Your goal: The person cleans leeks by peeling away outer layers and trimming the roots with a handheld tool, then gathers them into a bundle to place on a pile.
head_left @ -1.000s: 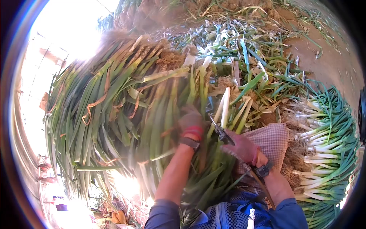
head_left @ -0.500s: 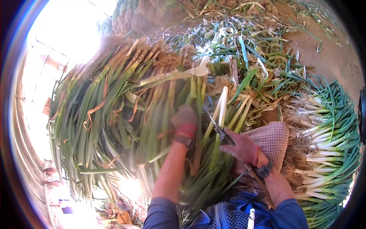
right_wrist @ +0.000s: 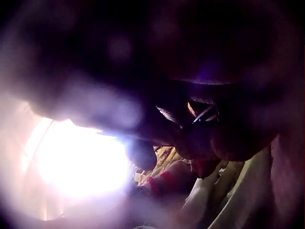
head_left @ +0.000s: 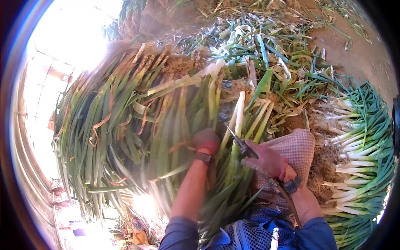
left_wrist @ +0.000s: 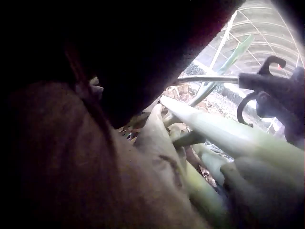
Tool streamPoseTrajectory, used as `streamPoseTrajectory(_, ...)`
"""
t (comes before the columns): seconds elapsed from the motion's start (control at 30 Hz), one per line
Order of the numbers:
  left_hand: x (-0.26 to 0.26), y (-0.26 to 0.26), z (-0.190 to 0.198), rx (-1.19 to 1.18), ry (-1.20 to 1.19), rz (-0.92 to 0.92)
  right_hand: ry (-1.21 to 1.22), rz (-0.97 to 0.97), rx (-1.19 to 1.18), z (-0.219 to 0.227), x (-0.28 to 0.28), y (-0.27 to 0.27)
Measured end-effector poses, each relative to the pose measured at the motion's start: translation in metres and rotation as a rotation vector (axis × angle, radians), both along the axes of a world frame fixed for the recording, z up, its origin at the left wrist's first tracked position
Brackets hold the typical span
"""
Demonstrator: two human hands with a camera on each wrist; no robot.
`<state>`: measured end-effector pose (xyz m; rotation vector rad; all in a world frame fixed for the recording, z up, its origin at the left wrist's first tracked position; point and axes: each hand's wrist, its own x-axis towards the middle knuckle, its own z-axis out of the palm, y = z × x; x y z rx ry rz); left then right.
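In the head view the left hand (head_left: 205, 141), gloved, is among long green leaves (head_left: 166, 125) of a large heap of leeks; its fingertips are hidden, so whether it grips any leaves is unclear. The gloved right hand (head_left: 268, 160) grips a dark air gun (head_left: 243, 146), its thin nozzle pointing up and left past white leek stalks (head_left: 239, 112) that stand between the hands. In the left wrist view the gun (left_wrist: 271, 90) is at the right, above a pale stalk (left_wrist: 205, 124). The right wrist view is mostly dark, with stalks (right_wrist: 238, 191) low down.
Trimmed leeks (head_left: 354, 166) with white stems and roots lie in a row at the right. Loose leaf scraps (head_left: 283, 62) cover the ground beyond the hands. A brown hose (head_left: 290, 203) runs from the gun past a checked cloth (head_left: 298, 154) over the lap.
The left hand has shifted left, then down and slightly right among the leaves. The right hand and air gun have barely moved. A pale leaf end beyond the left hand lies farther left than half a second ago.
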<state>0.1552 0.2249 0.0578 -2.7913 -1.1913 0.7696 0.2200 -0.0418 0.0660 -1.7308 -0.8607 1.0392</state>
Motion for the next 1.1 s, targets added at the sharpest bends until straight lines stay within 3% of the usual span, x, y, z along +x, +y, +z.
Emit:
streamPoseTrajectory(0.13,0.007,0.018,0.013,-0.058,-0.111,-0.009,-0.056,-0.089,0.050,-0.005,-0.002,-0.002)
streamPoseTrajectory(0.2,0.017,0.062,0.003,-0.015,0.116,-0.814,-0.005,-0.095,0.047,0.001,-0.001,-0.004)
streamPoseTrajectory(0.27,0.017,0.169,-0.015,-0.272,-0.687,-0.736,-0.002,-0.058,0.015,0.021,0.004,-0.003)
streamPoseTrajectory(0.33,0.042,0.088,0.110,-0.515,-1.132,-0.070,0.011,-0.010,-0.025,0.021,0.000,-0.002)
streamPoseTrajectory(0.4,0.057,0.079,0.168,-1.661,-1.587,0.332,-0.019,-0.114,0.033,0.011,-0.004,0.002)
streamPoseTrajectory(0.43,0.056,0.073,0.177,-1.656,-1.592,0.335,-0.019,-0.108,0.033,0.015,-0.004,0.006)
streamPoseTrajectory(0.5,0.057,0.052,0.180,-1.277,-1.650,0.406,-0.028,0.129,-0.143,0.028,-0.004,0.015)
streamPoseTrajectory(0.53,0.050,0.046,0.169,-1.275,-1.651,0.411,-0.027,0.132,-0.146,0.027,-0.007,0.018)
streamPoseTrajectory(0.6,0.023,0.036,0.126,-1.147,-1.371,0.585,-0.210,0.090,-0.031,0.021,-0.015,0.024)
streamPoseTrajectory(0.67,-0.016,0.026,0.062,-1.237,-1.445,0.270,-0.168,0.112,-0.097,0.026,-0.005,0.036)
streamPoseTrajectory(0.73,-0.044,0.041,-0.025,-0.819,-1.255,0.150,-0.129,0.132,-0.158,0.035,0.003,0.046)
streamPoseTrajectory(0.8,-0.055,-0.011,0.009,-0.932,-1.157,0.529,-0.168,0.251,-0.166,0.043,0.002,0.052)
streamPoseTrajectory(0.83,-0.065,-0.013,-0.007,-0.934,-1.159,0.529,-0.170,0.252,-0.167,0.045,0.005,0.060)
streamPoseTrajectory(0.9,-0.081,-0.009,-0.045,-0.466,-1.072,0.028,-0.149,0.173,-0.246,0.049,0.019,0.079)
streamPoseTrajectory(0.93,-0.080,-0.015,-0.037,-0.464,-1.074,0.028,-0.151,0.175,-0.245,0.042,0.025,0.088)
streamPoseTrajectory(1.0,-0.077,-0.024,-0.023,-0.123,-0.955,-0.141,-0.275,0.069,-0.235,0.016,0.040,0.109)
streamPoseTrajectory(1.03,-0.075,-0.023,-0.023,-0.122,-0.958,-0.144,-0.261,0.037,-0.253,0.015,0.048,0.118)
streamPoseTrajectory(1.1,-0.070,-0.021,-0.025,-0.092,-0.731,-0.005,-0.284,0.015,-0.260,0.015,0.063,0.133)
